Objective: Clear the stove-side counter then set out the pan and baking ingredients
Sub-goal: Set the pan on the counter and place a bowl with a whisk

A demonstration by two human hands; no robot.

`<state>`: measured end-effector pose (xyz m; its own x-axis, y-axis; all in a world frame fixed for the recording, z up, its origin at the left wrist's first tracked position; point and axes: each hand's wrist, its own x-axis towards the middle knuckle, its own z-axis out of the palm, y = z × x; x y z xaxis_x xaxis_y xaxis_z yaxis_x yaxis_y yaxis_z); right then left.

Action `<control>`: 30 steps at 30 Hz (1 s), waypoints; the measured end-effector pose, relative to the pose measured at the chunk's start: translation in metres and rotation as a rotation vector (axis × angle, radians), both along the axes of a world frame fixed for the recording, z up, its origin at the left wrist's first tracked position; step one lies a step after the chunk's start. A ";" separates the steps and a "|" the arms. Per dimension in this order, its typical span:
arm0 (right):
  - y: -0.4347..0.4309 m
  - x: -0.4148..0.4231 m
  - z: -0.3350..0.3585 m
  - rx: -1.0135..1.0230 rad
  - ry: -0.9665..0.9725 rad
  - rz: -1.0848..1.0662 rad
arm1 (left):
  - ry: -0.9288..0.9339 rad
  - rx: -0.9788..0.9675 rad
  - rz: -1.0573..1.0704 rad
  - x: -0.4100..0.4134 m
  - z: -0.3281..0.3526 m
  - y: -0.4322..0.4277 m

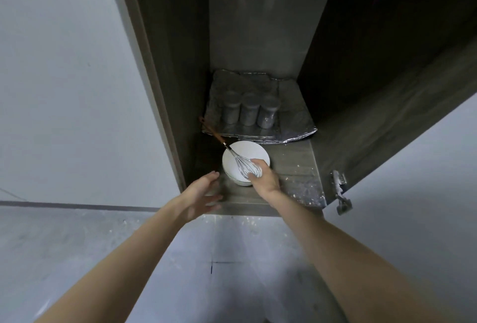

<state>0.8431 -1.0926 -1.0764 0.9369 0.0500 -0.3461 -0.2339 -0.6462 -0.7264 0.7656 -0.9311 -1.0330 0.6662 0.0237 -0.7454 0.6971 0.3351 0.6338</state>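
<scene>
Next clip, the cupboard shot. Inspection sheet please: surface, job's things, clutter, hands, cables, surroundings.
Surface: dark wooden cupboard shelf, white specks scattered along its front right.
Job's things: white bowl near the shelf front, whisk lying in it, handle leaning out over the back-left rim; three lidded jars in a row behind, on crinkled foil.
Clutter: nothing seen beyond the specks.
Grips: right hand holds the bowl's near rim, thumb inside; left hand open, left of the bowl, apart from it.
Cables: nothing seen.
Surroundings: cupboard door open on the right, metal hinge showing; pale wall on the left.
</scene>
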 end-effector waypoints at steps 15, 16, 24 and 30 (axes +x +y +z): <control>-0.009 0.022 -0.026 0.294 0.059 -0.170 | -0.068 -0.096 0.139 0.054 -0.026 -0.024; -0.010 0.023 -0.026 0.307 0.080 -0.169 | -0.069 -0.102 0.136 0.056 -0.027 -0.025; -0.016 0.019 -0.017 0.383 0.171 -0.145 | -0.106 -0.080 0.182 0.056 -0.034 -0.025; -0.024 -0.016 0.010 0.399 0.149 -0.176 | -0.119 -0.080 0.139 0.029 -0.003 -0.023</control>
<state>0.8268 -1.1162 -1.0659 0.8844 0.0512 -0.4639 -0.4360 -0.2643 -0.8603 0.7944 -0.9541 -1.0365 0.7440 0.0660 -0.6649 0.5624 0.4754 0.6765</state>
